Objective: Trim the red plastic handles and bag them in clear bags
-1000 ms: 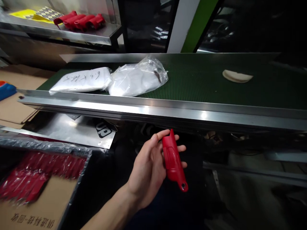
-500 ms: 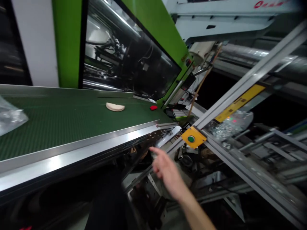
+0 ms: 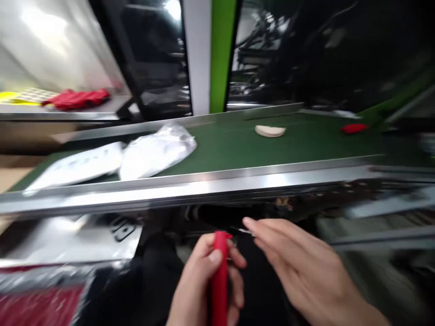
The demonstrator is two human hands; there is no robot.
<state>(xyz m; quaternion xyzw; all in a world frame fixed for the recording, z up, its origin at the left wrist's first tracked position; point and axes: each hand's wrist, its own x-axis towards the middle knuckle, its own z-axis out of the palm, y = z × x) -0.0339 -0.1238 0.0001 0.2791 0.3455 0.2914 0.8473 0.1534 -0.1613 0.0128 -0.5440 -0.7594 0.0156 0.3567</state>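
Far left, on a steel shelf (image 3: 68,115): heap of red pieces (image 3: 77,98), blurred, beside a yellow sheet (image 3: 8,96). Lower left corner: box of more red pieces (image 3: 37,307) under clear film. On the green belt (image 3: 238,147), left to right: two white plastic bags (image 3: 112,160) touching one another, a pale curved piece (image 3: 270,131), a small red piece (image 3: 354,128) near the far right end. Below the belt's steel rail (image 3: 204,183), bottom centre: left hand (image 3: 200,290) clenched around a red plastic handle (image 3: 219,280), thumb pressed on its near face; long axis upright, top end pointing toward the rail, lower end out of view. Just right of it: right hand (image 3: 302,267), released and holding nothing, fingers (image 3: 268,233) stretched leftward toward the handle's top, fingertips close beside it; contact not discernible through blur. Something thin and pale at the handle's top, too smeared to identify. Handle in the left hand, left of and level with the right hand's fingertips.
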